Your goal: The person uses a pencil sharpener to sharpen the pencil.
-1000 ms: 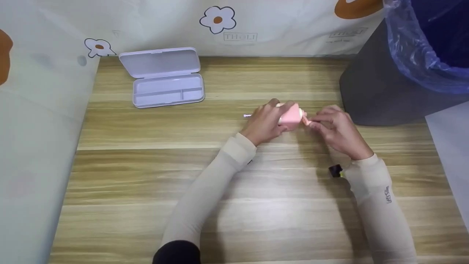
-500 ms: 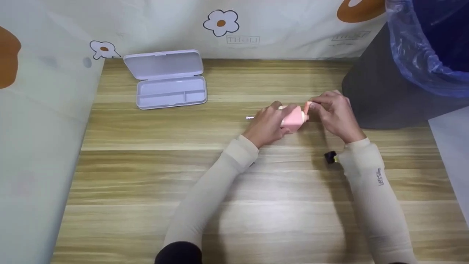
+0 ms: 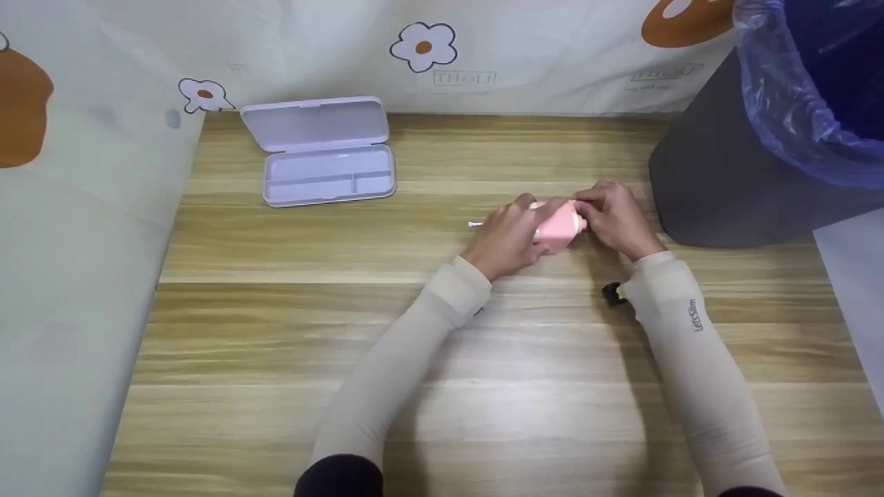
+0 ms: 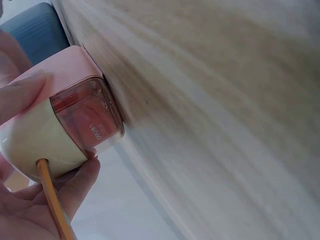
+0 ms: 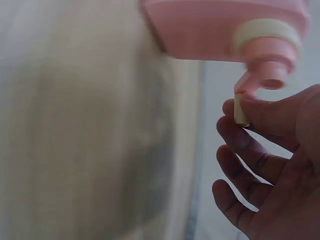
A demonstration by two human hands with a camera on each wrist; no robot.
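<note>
A pink and cream hand-crank pencil sharpener (image 3: 556, 226) is in the grip of my left hand (image 3: 507, 235), low over the wooden tabletop. In the left wrist view, its clear shavings drawer (image 4: 90, 115) shows reddish contents. A pencil (image 4: 54, 202) sticks out of the cream face of the sharpener. Only the pencil's end shows past the left hand in the head view. The thumb and forefinger of my right hand (image 3: 617, 217) pinch the cream knob (image 5: 241, 110) of the pink crank, while its other fingers are loosely bent.
An open lavender pencil case (image 3: 311, 178) with divided compartments lies at the back left. At the back right stands a dark grey bin (image 3: 711, 166) with a blue plastic liner. A flower-print sheet (image 3: 525, 41) hangs behind the table.
My right hand has swung the crank from the lower right up and round to the far side of the sharpener. The left hand keeps its hold. The whole head view has shifted slightly.
</note>
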